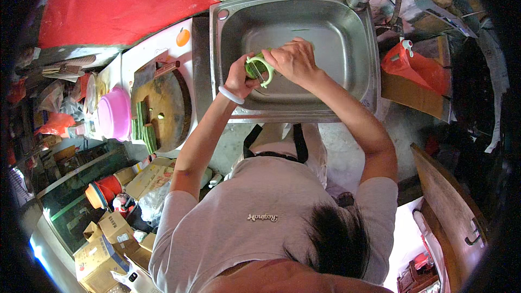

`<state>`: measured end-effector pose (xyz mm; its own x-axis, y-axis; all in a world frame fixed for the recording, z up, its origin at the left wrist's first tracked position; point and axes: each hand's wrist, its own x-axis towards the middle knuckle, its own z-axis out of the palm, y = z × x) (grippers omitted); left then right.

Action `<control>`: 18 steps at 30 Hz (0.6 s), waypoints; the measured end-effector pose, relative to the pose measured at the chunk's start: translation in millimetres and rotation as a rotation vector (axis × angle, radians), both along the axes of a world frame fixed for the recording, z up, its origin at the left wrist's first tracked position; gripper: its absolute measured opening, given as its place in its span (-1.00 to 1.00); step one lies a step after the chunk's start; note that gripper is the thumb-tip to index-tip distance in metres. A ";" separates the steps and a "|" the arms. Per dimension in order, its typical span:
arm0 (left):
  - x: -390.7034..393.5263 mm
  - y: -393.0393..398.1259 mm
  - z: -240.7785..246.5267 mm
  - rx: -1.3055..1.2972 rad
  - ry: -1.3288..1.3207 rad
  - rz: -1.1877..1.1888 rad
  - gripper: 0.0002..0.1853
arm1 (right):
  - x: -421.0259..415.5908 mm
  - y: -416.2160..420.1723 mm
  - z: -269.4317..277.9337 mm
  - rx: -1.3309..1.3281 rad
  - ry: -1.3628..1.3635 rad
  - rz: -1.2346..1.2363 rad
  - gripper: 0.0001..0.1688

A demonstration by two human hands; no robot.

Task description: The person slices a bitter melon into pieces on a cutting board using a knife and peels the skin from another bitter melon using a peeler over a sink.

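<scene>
Over a stainless steel sink (354, 61), my left hand (239, 76) grips a green, elongated vegetable (251, 70), possibly a gourd or cucumber. Much of it is hidden by the fingers and by the tool in front. My right hand (296, 60) is closed around the handle of a light green Y-shaped peeler (269, 74). The peeler's metal blade lies across the vegetable, seemingly touching it. A thin green peel strip (300, 30) rests on the sink floor near the far side.
Left of the sink, a round wooden chopping board (173, 106) bears a cleaver (145, 76) and several long green vegetable pieces (141, 120). Beyond them stands a pink plastic basin (115, 114). A red plastic bag (411, 65) hangs at the right. Cardboard boxes (99, 260) crowd the floor behind left.
</scene>
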<state>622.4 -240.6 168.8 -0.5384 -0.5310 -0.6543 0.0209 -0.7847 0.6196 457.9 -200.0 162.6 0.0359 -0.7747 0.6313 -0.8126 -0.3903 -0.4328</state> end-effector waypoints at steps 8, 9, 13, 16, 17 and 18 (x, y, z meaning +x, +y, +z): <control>14.6 -2.8 7.2 0.041 0.052 -0.042 -0.61 | -71.8 -4.5 -80.3 0.497 0.309 -0.295 -0.55; 15.0 -4.5 8.6 0.086 0.035 -0.033 -0.59 | -65.7 -1.1 -74.2 0.442 0.243 -0.269 -0.55; 8.9 -6.9 4.8 0.152 0.071 -0.029 -0.58 | -22.3 1.6 -27.8 0.272 -0.001 -0.153 -0.56; -9.1 -1.7 14.6 0.159 -0.192 0.143 -0.62 | 5.5 0.8 -0.5 0.052 -0.060 -0.036 -0.62; -6.3 -2.3 9.8 0.171 -0.124 0.134 -0.63 | 8.5 -0.2 2.1 -0.042 -0.073 -0.004 -0.63; 2.0 -3.7 3.0 0.180 -0.056 0.129 -0.64 | 7.4 -2.9 2.3 -0.054 -0.002 -0.007 -0.67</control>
<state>624.4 -244.2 171.8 -0.4334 -0.4655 -0.7717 0.0978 -0.8755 0.4732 465.3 -203.0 164.9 0.0295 -0.7395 0.6726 -0.8148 -0.4076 -0.4124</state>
